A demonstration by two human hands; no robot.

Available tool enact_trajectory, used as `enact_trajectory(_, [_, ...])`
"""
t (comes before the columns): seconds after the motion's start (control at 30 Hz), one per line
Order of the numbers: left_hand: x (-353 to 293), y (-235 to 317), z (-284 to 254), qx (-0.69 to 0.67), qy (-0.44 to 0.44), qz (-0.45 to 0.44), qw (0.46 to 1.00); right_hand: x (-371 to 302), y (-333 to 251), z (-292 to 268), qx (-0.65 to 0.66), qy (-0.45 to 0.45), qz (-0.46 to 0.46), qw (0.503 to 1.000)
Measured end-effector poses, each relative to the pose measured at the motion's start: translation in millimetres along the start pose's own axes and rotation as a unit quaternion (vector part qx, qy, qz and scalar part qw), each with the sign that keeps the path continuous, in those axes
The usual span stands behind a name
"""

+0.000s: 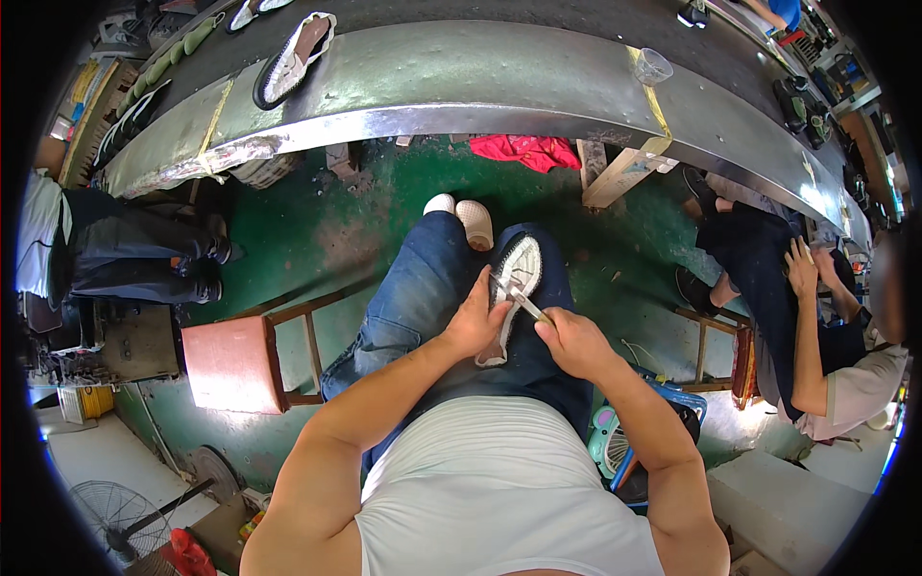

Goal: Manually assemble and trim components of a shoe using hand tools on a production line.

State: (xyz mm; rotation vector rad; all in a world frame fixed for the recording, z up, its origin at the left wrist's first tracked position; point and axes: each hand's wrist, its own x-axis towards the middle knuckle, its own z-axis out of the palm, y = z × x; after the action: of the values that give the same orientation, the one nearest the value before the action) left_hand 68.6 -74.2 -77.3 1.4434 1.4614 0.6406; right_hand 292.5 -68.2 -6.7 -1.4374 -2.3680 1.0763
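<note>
A shoe [517, 278] with a white sole lies sole-up across my lap, on blue jeans. My left hand [475, 322] grips the shoe along its left side. My right hand [569, 338] is closed around a small metal tool [521, 300], whose tip rests on the sole near the middle. My feet in pale slippers [465, 216] stand on the green floor beyond the shoe.
A curved metal conveyor bench [461, 96] runs across the top, carrying shoes [293, 60] and a clear plastic cup [652, 65]. A red stool [235, 363] stands at my left. People sit at left [106, 245] and right [816, 336]. A red cloth [526, 149] lies under the bench.
</note>
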Motion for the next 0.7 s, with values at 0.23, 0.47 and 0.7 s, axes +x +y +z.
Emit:
enact_trajectory(0.23, [-26, 5, -35, -0.178, -0.226, -0.060, 0.956, -2, -10, -22, 0.007, -0.052, 0.046, 0.998])
enact_trajectory(0.47, [-23, 7, -36, -0.134, -0.179, -0.065, 0.973, -5, -16, -13, -0.056, -0.134, 0.057, 0.988])
enact_trajectory(0.7, [-36, 0, -48, -0.320, -0.101, -0.092, 0.937, 26, 6, -109, -0.006, 0.232, -0.063, 0.971])
